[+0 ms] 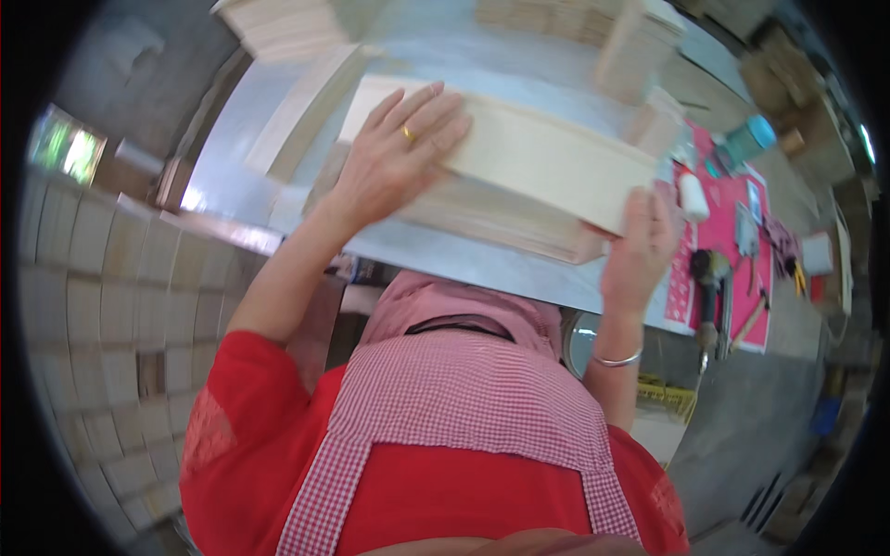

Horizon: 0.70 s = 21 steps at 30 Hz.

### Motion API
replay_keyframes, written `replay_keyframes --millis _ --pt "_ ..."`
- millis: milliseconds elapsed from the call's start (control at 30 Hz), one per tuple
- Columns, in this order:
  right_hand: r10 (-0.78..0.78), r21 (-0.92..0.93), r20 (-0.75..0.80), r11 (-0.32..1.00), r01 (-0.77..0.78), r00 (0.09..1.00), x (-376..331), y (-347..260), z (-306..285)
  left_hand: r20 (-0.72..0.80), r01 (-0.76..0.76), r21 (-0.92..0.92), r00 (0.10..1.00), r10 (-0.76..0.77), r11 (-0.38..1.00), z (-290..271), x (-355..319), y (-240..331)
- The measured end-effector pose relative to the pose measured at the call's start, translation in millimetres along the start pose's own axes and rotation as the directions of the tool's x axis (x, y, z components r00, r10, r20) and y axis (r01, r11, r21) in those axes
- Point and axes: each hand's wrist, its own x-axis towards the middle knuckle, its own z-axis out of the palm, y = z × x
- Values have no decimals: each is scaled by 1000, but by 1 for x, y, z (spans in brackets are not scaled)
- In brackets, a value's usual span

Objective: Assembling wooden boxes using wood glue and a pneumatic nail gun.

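Note:
A long pale wooden board (556, 159) lies slantwise in front of me, over a stack of similar wood (491, 218) near the table's front edge. My left hand (394, 153), with a gold ring, rests on the board's left part, its fingers stretched out and slightly apart. At the other end my right hand (642, 246), a silver bangle on its wrist, closes round the board's right edge; its fingers are a little smeared. Whether the board is a single piece or part of a box, I cannot tell.
More pale wooden pieces (311, 107) stand at the table's left, and a tall stack (642, 46) at the back right. On a pink sheet (709, 208) to the right lie a power tool (709, 287), a hammer (749, 320), a white bottle (692, 196) and a teal-lidded bottle (742, 145). Stacked wooden blocks (111, 306) fill the left side.

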Motion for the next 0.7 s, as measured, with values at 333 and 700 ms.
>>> replay_keyframes --millis 333,700 --pt "21 109 -18 994 -19 1000 -27 18 2 301 173 -540 954 -3 824 16 112 105" --pt "20 -26 -32 999 -21 999 -33 26 -88 453 310 -574 891 -22 758 43 110 96"
